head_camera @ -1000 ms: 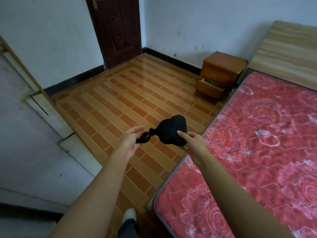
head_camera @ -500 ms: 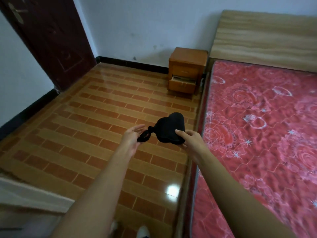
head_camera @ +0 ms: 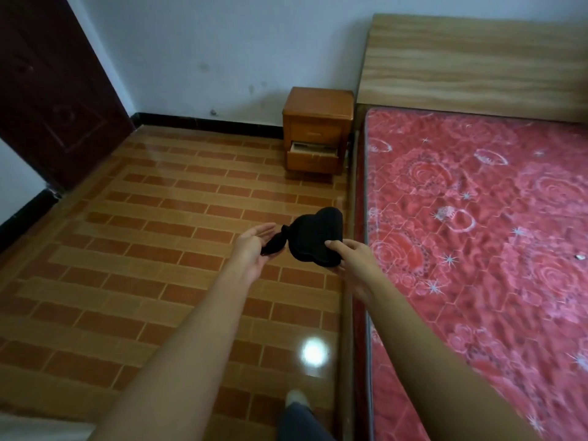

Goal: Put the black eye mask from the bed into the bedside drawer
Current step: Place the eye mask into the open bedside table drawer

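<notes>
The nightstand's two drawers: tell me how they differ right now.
The lower drawer is pulled out, its pale inside showing, while the upper drawer is shut flush with the nightstand. The lower one sits near the floor; the upper sits just under the top. Both have the same orange wood fronts.

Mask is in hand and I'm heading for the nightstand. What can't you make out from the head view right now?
- Lower drawer: open, but its contents are too small and far to read.
- Eye mask: the right hand covers its lower edge.
- Strap: where it ends in the left hand is unclear.
- Small pale speck on the mattress: too small to identify.
</notes>
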A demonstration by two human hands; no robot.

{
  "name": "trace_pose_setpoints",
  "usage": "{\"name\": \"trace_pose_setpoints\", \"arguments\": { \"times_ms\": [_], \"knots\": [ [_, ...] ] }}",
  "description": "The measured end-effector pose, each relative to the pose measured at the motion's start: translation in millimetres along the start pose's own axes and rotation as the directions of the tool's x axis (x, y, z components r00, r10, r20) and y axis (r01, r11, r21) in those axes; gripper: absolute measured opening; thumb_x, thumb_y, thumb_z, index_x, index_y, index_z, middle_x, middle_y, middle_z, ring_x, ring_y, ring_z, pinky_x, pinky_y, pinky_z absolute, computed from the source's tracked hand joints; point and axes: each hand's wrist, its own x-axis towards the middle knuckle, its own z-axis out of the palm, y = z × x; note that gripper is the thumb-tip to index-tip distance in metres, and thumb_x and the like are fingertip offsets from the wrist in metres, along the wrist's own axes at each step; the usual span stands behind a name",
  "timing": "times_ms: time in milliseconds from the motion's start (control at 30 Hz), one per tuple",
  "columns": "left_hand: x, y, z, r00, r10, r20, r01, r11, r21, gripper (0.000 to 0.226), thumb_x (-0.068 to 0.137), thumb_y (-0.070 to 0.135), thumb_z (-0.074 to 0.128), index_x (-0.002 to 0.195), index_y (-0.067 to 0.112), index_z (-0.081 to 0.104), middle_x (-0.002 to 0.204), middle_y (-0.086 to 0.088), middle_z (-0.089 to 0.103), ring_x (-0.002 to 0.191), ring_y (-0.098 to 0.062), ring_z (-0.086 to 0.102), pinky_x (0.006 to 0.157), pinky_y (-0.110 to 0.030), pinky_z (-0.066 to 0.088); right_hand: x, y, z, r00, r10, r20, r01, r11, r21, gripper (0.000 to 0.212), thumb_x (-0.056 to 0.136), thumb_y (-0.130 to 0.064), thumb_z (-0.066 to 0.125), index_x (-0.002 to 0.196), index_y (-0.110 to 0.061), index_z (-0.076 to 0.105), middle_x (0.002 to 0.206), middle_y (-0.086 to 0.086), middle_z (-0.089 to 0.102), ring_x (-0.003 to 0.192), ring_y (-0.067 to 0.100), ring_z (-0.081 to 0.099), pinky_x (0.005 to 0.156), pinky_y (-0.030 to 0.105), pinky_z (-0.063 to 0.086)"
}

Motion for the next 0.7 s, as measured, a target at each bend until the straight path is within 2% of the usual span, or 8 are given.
{"name": "trace_pose_setpoints", "arguments": {
  "times_ms": [133, 233, 433, 567, 700],
  "knots": [
    [49, 21, 3, 1.0, 0.005, 0.005, -0.005, 0.999, 0.035, 0.04, 0.087, -0.016, 0.024, 0.101, 0.002, 0.057, 0.112, -0.019, 0.053, 0.093, -0.026, 0.06, 0.069, -0.035, 0.052, 47, -14, 4, 1.0, 0.009, -0.009, -0.009, 1.0, 0.018, 0.031, 0.082, -0.016, 0.065, 0.106, 0.003, 0.059, 0.098, 0.012, 0.066, 0.086, 0.022, 0.067, 0.057, 0.022, 0.058],
    [93, 42, 14, 1.0, 0.012, -0.003, -0.012, 0.999, 0.053, 0.039, 0.087, -0.016, 0.025, 0.101, 0.003, 0.058, 0.109, -0.017, 0.054, 0.088, -0.023, 0.061, 0.066, -0.033, 0.051, 95, -36, 7, 1.0, 0.003, 0.005, -0.003, 1.0, 0.021, 0.025, 0.081, -0.017, 0.066, 0.1, 0.0, 0.062, 0.098, 0.012, 0.067, 0.086, 0.023, 0.067, 0.052, 0.02, 0.055],
    [204, 93, 73, 1.0, 0.012, 0.012, -0.013, 0.993, 0.115, 0.038, 0.088, -0.016, 0.026, 0.108, 0.0, 0.054, 0.117, -0.02, 0.051, 0.087, -0.025, 0.06, 0.073, -0.036, 0.051, 218, -100, 2, 1.0, -0.012, 0.003, 0.012, 0.999, -0.032, 0.01, 0.082, -0.019, 0.067, 0.082, -0.01, 0.065, 0.091, 0.007, 0.068, 0.084, 0.02, 0.067, 0.053, 0.019, 0.055],
    [273, 126, 122, 1.0, 0.004, 0.029, -0.007, 0.993, 0.12, 0.039, 0.088, -0.016, 0.025, 0.105, 0.002, 0.055, 0.114, -0.018, 0.053, 0.088, -0.024, 0.06, 0.079, -0.039, 0.049, 292, -143, -11, 1.0, -0.019, -0.019, 0.017, 0.995, -0.098, 0.007, 0.082, -0.018, 0.067, 0.083, -0.011, 0.066, 0.089, 0.008, 0.068, 0.083, 0.021, 0.066, 0.063, 0.026, 0.055],
    [328, 150, 153, 1.0, -0.015, 0.016, 0.013, 0.995, 0.099, 0.04, 0.088, -0.016, 0.025, 0.109, 0.001, 0.054, 0.117, -0.019, 0.054, 0.098, -0.03, 0.058, 0.079, -0.038, 0.049, 354, -180, -15, 1.0, 0.002, -0.022, -0.004, 0.996, -0.088, 0.01, 0.081, -0.016, 0.068, 0.086, -0.008, 0.066, 0.089, 0.009, 0.068, 0.082, 0.021, 0.066, 0.061, 0.026, 0.054]
  ]
}}
